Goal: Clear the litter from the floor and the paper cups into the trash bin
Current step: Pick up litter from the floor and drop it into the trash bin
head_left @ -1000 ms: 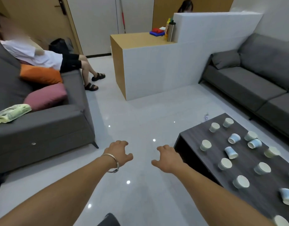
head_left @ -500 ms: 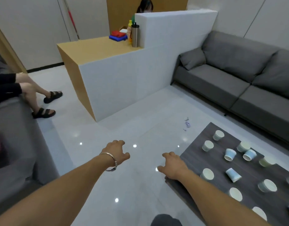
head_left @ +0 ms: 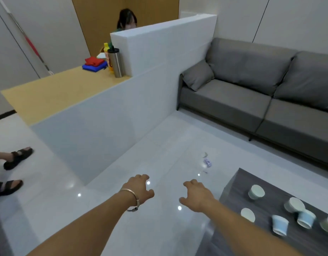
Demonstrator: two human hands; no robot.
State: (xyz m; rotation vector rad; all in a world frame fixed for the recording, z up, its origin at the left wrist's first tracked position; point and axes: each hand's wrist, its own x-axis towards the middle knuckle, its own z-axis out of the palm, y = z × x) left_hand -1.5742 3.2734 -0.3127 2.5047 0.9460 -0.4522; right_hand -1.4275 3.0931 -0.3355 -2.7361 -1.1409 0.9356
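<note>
The litter (head_left: 207, 162) is seen on the floor (head_left: 159, 145) as a crumpled purplish scrap, with a pale scrap just beyond it and a few smaller bits on the near side; it lies ahead of both hands, near the far corner of the tabletop (head_left: 239, 183) but apart from it. It is judged to be light and soft, so it would best be pinched from above at its raised folds; the smaller bits lie flat on the glossy tile and may be hard to lift, so a fingertip may need to be slid under them.

The cups (head_left: 256, 192) are scattered on the tabletop, some standing and some tipped on their sides; they are judged to be light and thin-walled, easily crushed, and best taken round the wall with little pressure; whether anything is left in them cannot be told.

The left hand (head_left: 141, 189), with a bangle at the wrist, and the right hand (head_left: 198, 197) are held out over the floor, empty, with fingers loosely curled; nothing is touched by either. The bin is not in view. A grey sofa (head_left: 252, 93) stands beyond the litter, and a white partition (head_left: 159, 71) to the left.
</note>
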